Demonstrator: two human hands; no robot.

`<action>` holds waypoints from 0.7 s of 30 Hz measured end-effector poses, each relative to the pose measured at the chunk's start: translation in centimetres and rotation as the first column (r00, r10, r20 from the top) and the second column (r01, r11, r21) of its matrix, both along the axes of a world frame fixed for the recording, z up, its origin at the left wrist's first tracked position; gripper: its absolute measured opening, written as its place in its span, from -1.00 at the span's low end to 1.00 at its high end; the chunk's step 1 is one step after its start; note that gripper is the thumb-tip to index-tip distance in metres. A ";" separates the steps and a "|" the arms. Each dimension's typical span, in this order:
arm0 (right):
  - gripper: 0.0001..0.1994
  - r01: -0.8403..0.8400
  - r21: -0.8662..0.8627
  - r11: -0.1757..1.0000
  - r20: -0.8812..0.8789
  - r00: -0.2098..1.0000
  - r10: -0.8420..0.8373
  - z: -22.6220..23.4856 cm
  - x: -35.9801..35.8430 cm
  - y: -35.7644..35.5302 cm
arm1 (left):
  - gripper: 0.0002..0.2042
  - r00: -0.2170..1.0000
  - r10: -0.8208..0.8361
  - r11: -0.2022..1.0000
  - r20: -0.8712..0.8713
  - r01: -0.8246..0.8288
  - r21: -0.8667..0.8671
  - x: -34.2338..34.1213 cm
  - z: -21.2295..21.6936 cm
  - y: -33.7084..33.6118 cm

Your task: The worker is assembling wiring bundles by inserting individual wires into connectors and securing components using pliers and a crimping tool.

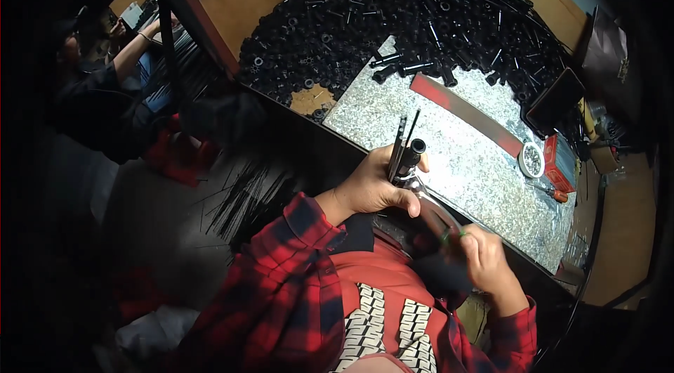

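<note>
My left hand point(375, 187) grips a short black tube point(413, 153) together with a few thin dark rods point(401, 140) that stick up from my fist, over the near edge of a speckled metal sheet point(463, 155). Pliers point(428, 194) with silver jaws bite at the base of the tube, and my right hand point(484, 253) is closed on their handles, close to my chest. Both sleeves are red and black plaid.
A big heap of black tubes point(393, 15) covers the wooden bench behind the sheet. A red strip point(467, 113), a small round tin point(531, 160) and a red box point(558, 162) lie at right. Another person point(105, 85) works at far left. Dark thin rods point(239, 190) lie below the bench.
</note>
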State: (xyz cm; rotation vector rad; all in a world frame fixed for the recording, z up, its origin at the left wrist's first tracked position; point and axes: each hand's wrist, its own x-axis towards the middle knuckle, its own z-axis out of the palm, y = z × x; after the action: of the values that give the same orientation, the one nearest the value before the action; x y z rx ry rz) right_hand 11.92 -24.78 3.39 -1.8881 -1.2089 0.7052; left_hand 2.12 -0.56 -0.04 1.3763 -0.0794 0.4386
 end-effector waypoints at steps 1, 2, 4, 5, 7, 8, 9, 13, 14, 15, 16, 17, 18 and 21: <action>-0.65 -0.028 -0.143 0.989 -0.755 0.649 -0.091 0.0 -0.4 -0.4 | -0.60 1.000 -0.005 1.000 0.002 0.005 -0.002 0.0 -0.2 0.0; -0.54 -0.093 -0.223 0.970 -0.907 0.384 -0.172 -1.9 0.1 -1.4 | -0.61 0.997 -0.077 0.997 0.007 0.076 0.032 0.0 -0.7 -0.1; -0.63 -0.143 -0.099 0.985 -0.988 0.133 -0.080 -2.5 -0.5 -1.6 | -0.64 0.991 -0.137 0.984 0.012 0.134 0.120 -0.1 -0.9 -0.2; -0.63 -0.168 -0.095 0.981 -0.971 0.233 -0.054 -2.3 -0.6 -1.6 | -0.64 0.990 -0.143 0.983 0.009 0.141 0.118 0.0 -0.6 -0.3; -0.66 -0.205 -0.100 0.974 -0.869 0.495 0.016 -0.6 0.2 -1.0 | -0.64 0.995 -0.082 0.995 -0.057 0.085 0.049 0.2 -0.2 -0.3; -0.47 -0.179 -0.236 0.955 -0.522 0.852 0.030 -0.8 0.5 -0.2 | -0.63 0.998 -0.022 0.993 -0.059 0.029 0.118 0.2 -0.4 -0.1; -0.52 -0.187 -0.295 0.937 -0.245 0.963 0.115 0.6 0.5 0.6 | -0.63 0.998 -0.024 0.992 -0.066 0.032 0.121 0.0 -0.5 0.0; -0.50 0.095 -0.158 0.983 0.383 0.923 -0.028 1.0 -0.5 1.0 | -0.51 0.994 0.013 1.000 -0.105 -0.011 0.026 0.4 -0.2 -0.2; -0.50 -0.018 -0.114 0.993 0.082 0.996 0.028 -0.1 -0.1 0.6 | -0.46 0.998 0.016 0.998 -0.064 -0.012 0.063 0.6 -0.7 0.2; -0.50 -0.109 -0.035 0.993 -0.224 0.969 0.099 -0.9 0.1 0.3 | -0.40 1.000 0.014 0.995 -0.025 -0.012 0.099 0.7 -0.7 0.4; -0.47 -0.284 -0.213 0.935 -0.854 0.518 -0.038 1.1 0.6 0.1 | -0.28 0.969 -0.155 0.988 -0.191 0.148 -0.054 0.3 0.1 0.4; -0.55 -0.319 -0.129 0.939 -0.960 0.277 -0.038 0.3 0.7 -0.6 | -0.28 0.967 -0.166 0.986 -0.194 0.157 -0.057 0.5 0.2 0.2; -0.55 -0.346 -0.175 0.922 -0.886 0.463 0.006 0.7 1.1 -0.7 | -0.23 0.977 -0.153 0.988 -0.151 0.153 -0.011 0.6 0.3 0.0; -0.54 -0.342 -0.316 0.885 -0.436 0.881 0.184 3.6 2.3 0.6 | -0.21 0.973 -0.141 0.990 -0.181 0.142 -0.007 0.4 0.6 0.1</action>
State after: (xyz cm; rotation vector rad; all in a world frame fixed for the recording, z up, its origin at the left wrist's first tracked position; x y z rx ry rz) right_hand 14.19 -24.14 6.97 -1.7665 -1.1322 1.4982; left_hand 2.55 -0.46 0.59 1.4008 -0.0292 0.1933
